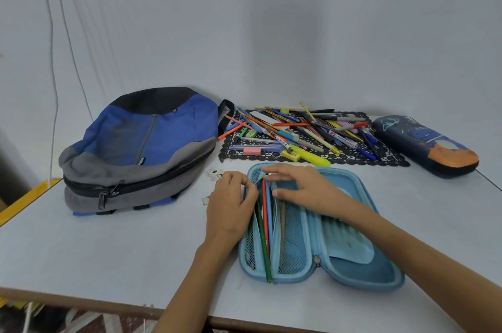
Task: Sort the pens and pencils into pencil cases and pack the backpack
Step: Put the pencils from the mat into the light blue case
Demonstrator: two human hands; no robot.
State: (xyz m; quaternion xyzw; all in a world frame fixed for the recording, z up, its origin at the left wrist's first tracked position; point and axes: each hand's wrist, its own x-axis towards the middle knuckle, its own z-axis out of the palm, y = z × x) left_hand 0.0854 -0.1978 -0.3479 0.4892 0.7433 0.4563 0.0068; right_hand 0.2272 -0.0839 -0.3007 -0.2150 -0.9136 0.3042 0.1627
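Backpack (135, 148): lies slumped at the left of the table (81, 251). It is soft woven fabric in blue, grey and black, and the zip looks closed, so I judge nothing is packed yet.
Left hand (231, 202): fingers are curled and seem to pinch the left rim of the light blue pencil case. If the pinch slips, the pocket could close over the pencil tips.
Light blue pencil case (353, 264): lies open like a book near the front edge. It has a stiff moulded shell, mesh pockets and rounded ends.
Coloured pencils (264, 229): slim green, red and blue sticks in the left half. The green one reaches the near rim and could jam the zip.
Right hand (298, 186): fingers are nearly straight, with the tips resting on the inner flap and grasping nothing.
Loose pile (298, 129): glossy pens, pencils, a highlighter and erasers lie crisscrossed on a black lace mat (391, 159). Round barrels may roll if one is tugged out.
Navy pencil case (423, 145): closed, at the far right, with a printed hard shell.
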